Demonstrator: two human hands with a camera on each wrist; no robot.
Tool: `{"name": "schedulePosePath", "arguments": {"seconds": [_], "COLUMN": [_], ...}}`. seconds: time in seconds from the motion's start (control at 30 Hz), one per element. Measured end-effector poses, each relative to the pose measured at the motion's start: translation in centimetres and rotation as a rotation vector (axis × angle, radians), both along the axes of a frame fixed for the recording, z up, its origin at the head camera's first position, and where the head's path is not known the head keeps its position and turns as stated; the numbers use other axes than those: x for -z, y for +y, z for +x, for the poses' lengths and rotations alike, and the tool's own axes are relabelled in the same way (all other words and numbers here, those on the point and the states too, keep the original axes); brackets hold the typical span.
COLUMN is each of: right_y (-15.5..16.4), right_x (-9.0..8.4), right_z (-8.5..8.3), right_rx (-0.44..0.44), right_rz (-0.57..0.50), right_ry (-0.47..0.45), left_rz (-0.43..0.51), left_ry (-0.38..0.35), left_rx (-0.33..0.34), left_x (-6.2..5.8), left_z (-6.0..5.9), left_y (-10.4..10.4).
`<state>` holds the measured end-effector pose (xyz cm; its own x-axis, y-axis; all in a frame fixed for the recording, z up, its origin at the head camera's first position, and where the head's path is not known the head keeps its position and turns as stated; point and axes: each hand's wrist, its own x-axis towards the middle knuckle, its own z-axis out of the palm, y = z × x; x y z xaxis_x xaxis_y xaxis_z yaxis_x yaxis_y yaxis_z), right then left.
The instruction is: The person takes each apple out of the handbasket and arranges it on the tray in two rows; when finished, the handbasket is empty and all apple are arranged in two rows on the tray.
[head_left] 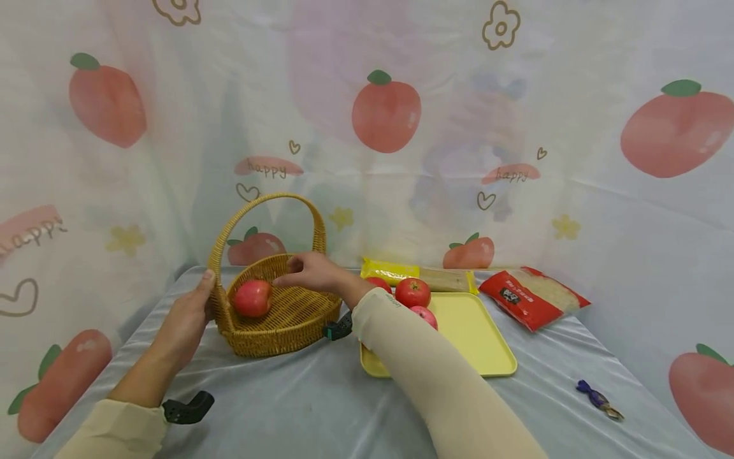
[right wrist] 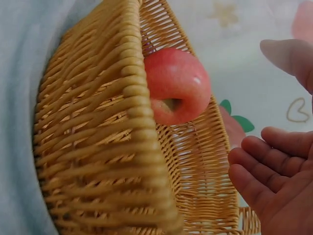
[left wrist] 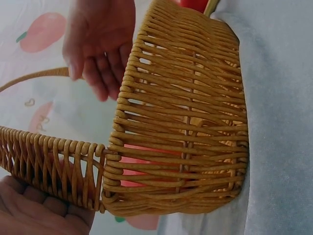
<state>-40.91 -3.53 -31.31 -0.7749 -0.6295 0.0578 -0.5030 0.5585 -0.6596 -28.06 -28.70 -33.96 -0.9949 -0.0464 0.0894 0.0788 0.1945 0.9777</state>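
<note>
A brown wicker basket (head_left: 275,347) with a tall arched handle stands at the left of the table. One red apple (head_left: 253,298) lies inside, against its left side; the right wrist view shows this apple (right wrist: 178,85) above the woven rim. My left hand (head_left: 186,319) grips the foot of the handle from the left; its fingers (left wrist: 44,208) pass behind the woven strip in the left wrist view. Over the basket, just right of the apple, hovers my right hand (head_left: 315,271). Its fingers (right wrist: 266,156) are loosely bent, apart from the apple, with nothing held.
Right of the basket, a yellow tray (head_left: 476,338) bears several round red fruits (head_left: 413,292), partly hidden by my right sleeve. Behind it lies a yellow packet (head_left: 395,271). A red bag (head_left: 527,299) sits at the back right, a small purple-and-gold item (head_left: 599,398) at the front right.
</note>
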Motion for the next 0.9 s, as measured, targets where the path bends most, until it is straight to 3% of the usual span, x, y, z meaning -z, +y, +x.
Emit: {"name": "schedulePosePath", "arguments": {"seconds": [0.5, 0.67, 0.9], "right_y": [-3.8, -5.7, -7.9], "right_x": [0.4, 1.2, 1.6], "right_z": [-2.1, -3.3, -4.1], "right_rx": [-0.024, -0.064, -0.039], "right_rz": [0.004, 0.066, 0.128], "right_ry": [-0.066, -0.046, -0.058], "left_rz": [0.018, 0.029, -0.035], "left_ry": [0.025, 0.023, -0.024], "left_rx": [-0.021, -0.036, -0.062], "left_x": [-0.1, 0.1, -0.3], "left_z": [0.2, 0.2, 0.2], "left_y": [0.4, 0.6, 0.6]}}
